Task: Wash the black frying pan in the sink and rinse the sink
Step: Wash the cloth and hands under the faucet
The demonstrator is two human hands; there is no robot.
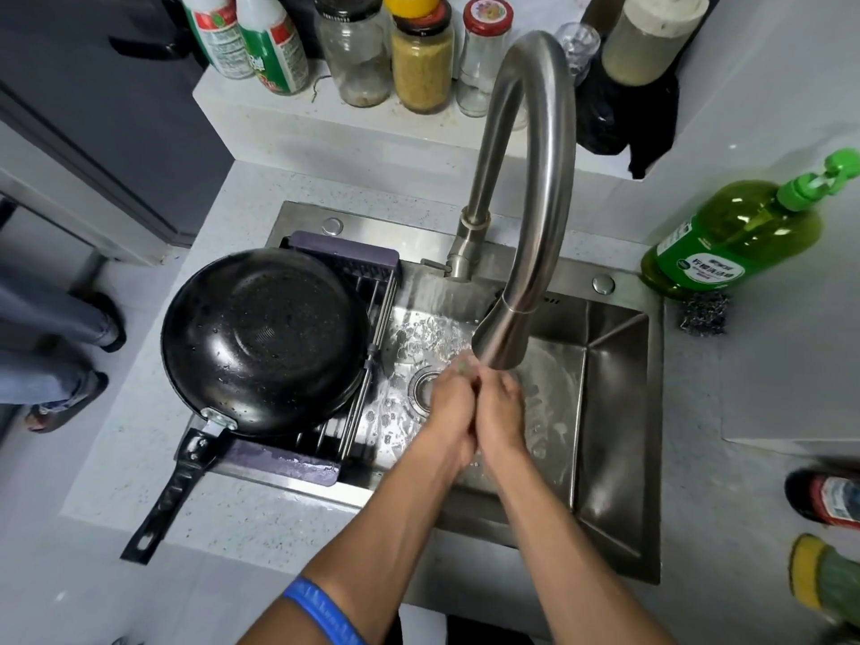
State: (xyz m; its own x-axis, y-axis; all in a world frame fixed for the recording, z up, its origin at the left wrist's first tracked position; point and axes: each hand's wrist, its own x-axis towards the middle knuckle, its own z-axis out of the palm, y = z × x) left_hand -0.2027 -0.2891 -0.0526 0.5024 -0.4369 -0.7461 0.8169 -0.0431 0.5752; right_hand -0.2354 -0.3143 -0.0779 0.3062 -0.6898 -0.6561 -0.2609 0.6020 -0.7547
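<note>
Head view showed the frying pan (265, 339) upturned on the rack (344, 258) at the sink's (614, 412) left edge, apparently washed; left hand (453, 407) and right hand (500, 412) were pressed together under the faucet (526, 179), sink rinse seemingly remaining.

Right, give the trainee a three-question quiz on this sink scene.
1. True or false: the frying pan lies upside down on the rack.
2. Where are both hands? A) on the pan handle B) together under the tap C) on the soap bottle
3. Fill in: the steel scrubber sits beside the ____ bottle.

Key: 1 true; 2 B, left hand against right hand; 3 soap.
</note>
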